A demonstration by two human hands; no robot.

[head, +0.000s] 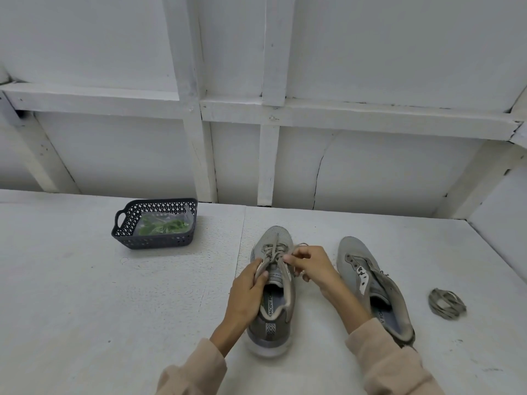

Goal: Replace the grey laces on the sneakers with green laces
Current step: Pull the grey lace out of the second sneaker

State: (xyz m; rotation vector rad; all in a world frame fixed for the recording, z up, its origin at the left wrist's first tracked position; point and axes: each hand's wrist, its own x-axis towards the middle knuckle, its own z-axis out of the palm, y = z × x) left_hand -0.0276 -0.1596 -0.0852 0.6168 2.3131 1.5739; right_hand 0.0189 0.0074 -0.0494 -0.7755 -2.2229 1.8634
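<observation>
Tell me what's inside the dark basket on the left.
The basket holds green laces in a clear plastic bag. Its near wall covers the bag's lower part, so their number cannot be told.

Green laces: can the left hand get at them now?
Probably yes: the green laces lie in an open basket, nothing stands between, but the left hand grips the laced sneaker and must let go first.
</observation>
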